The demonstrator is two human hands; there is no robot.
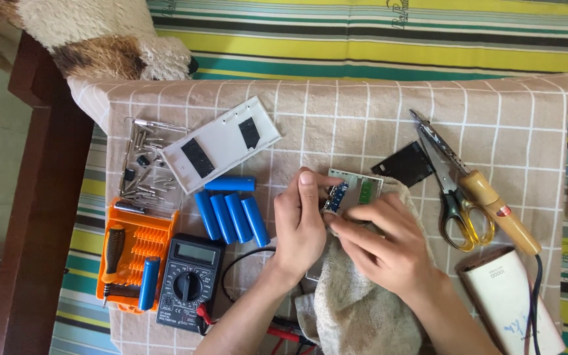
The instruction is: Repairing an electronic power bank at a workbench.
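Blue cylindrical cells [231, 213], orange screwdriver case [141, 253], black multimeter [189, 279], beige white-checked cloth [336, 112], yellow-handled scissors [458, 210], yellow-green striped sheet [376, 39] far, beige towel [350, 302] near

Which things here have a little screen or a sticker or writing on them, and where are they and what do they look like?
Multimeter: bottom left, beside the orange screwdriver case; black box, pale grey screen, round dial.
Power bank shell: bottom right corner; white rounded block with small grey print.
Soldering iron: right, beside the scissors; tan handle with a small red and white label.
Circuit board: centre, between the left hand and right hand; small, blue.
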